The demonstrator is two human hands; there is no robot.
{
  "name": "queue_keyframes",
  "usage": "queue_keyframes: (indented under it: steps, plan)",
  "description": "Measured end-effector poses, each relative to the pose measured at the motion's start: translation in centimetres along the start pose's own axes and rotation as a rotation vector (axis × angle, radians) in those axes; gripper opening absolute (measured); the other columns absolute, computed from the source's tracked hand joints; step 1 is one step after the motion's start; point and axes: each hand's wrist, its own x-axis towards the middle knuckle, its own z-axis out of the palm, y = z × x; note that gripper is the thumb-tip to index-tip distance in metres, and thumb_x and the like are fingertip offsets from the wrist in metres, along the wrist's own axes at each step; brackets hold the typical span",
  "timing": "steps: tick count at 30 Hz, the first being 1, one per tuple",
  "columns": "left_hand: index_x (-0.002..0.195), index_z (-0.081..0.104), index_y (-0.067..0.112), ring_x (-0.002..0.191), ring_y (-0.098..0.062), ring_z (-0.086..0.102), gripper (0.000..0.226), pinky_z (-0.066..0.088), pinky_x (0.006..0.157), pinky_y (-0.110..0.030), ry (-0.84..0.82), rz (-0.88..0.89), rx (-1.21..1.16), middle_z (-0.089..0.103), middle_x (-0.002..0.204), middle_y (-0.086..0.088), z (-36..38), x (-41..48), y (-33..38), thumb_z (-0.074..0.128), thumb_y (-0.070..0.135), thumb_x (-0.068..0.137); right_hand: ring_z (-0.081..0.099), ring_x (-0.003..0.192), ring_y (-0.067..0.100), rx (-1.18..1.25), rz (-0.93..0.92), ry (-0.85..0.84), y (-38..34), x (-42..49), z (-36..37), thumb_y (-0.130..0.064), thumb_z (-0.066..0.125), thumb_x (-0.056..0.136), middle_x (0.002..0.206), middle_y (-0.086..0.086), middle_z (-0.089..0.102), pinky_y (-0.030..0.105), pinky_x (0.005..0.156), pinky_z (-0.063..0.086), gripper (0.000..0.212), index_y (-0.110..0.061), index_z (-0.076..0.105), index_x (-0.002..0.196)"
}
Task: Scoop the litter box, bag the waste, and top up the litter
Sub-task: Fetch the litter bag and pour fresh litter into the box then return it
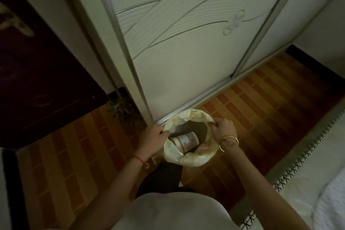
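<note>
A pale yellowish plastic bag (188, 159) lines a small round bin on the floor, just in front of the wardrobe. My left hand (155, 135) pinches the bag's rim on the left side. My right hand (223, 129), with gold bangles on the wrist, pinches the rim on the right side. The bag's mouth is spread wide between them. Inside lies a light cylindrical container (184, 142) on its side against a dark bottom. No litter box or scoop is in view.
A cream sliding wardrobe door (186, 58) rises directly behind the bin. A dark door (37, 80) stands at the left. The floor (261, 102) has orange-brown tiles. A bed edge with white patterned cover (308, 164) runs along the right. A small leafy clump (125, 108) lies at the wardrobe corner.
</note>
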Motion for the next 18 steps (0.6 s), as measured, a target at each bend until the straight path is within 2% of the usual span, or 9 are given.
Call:
queue_keyframes:
  steps: [5, 9, 12, 15, 18]
  plan:
    - [0.073, 0.067, 0.008, 0.062, -0.020, 0.060, 0.032, 0.042, 0.056, -0.028, -0.115, 0.051, 0.046, 0.063, 0.069, -0.006, 0.7, 6.3, 1.9, 0.054, 0.029, 0.094, 0.061, 0.067, 0.028, 0.039, 0.101, -0.003, 1.1, 4.6, 0.0, -0.026, 0.052, 0.087, 0.071, 0.009, 0.065, 0.030, 0.060, 0.047, 0.024, -0.014, 0.068, 0.074]
    - [0.079, 0.070, 0.007, 0.066, -0.021, 0.063, 0.033, 0.045, 0.057, -0.029, -0.190, 0.051, 0.073, 0.068, 0.076, -0.011, 1.1, 11.1, 3.0, 0.053, 0.030, 0.095, 0.061, 0.067, 0.027, 0.058, 0.158, -0.021, 1.6, 9.0, 0.4, -0.026, 0.051, 0.088, 0.071, 0.008, 0.065, 0.029, 0.060, 0.047, 0.024, -0.013, 0.070, 0.080]
    - [0.066, 0.061, 0.013, 0.056, -0.014, 0.054, 0.035, 0.038, 0.051, -0.023, -0.229, 0.051, 0.121, 0.060, 0.064, -0.004, 1.9, 14.7, 3.5, 0.052, 0.030, 0.096, 0.057, 0.066, 0.026, 0.045, 0.163, -0.036, 2.1, 12.3, 0.9, -0.020, 0.050, 0.089, 0.071, 0.009, 0.062, 0.028, 0.060, 0.042, 0.022, -0.009, 0.069, 0.083]
    - [0.059, 0.053, 0.019, 0.052, -0.011, 0.048, 0.038, 0.035, 0.049, -0.024, -0.255, 0.033, 0.140, 0.051, 0.058, 0.003, 3.3, 18.2, 3.8, 0.052, 0.027, 0.096, 0.062, 0.074, 0.030, 0.030, 0.159, -0.062, 3.1, 15.8, 2.2, -0.019, 0.047, 0.089, 0.078, 0.012, 0.065, 0.032, 0.063, 0.048, 0.022, -0.008, 0.066, 0.088]
    - [0.073, 0.064, 0.005, 0.057, -0.016, 0.053, 0.034, 0.039, 0.052, -0.025, -0.292, -0.029, 0.101, 0.058, 0.065, -0.005, 5.1, 21.4, 3.5, 0.052, 0.027, 0.096, 0.063, 0.088, 0.037, 0.013, 0.158, -0.102, 4.1, 19.4, 3.8, -0.019, 0.047, 0.088, 0.093, 0.016, 0.068, 0.035, 0.070, 0.048, 0.023, -0.010, 0.066, 0.099]
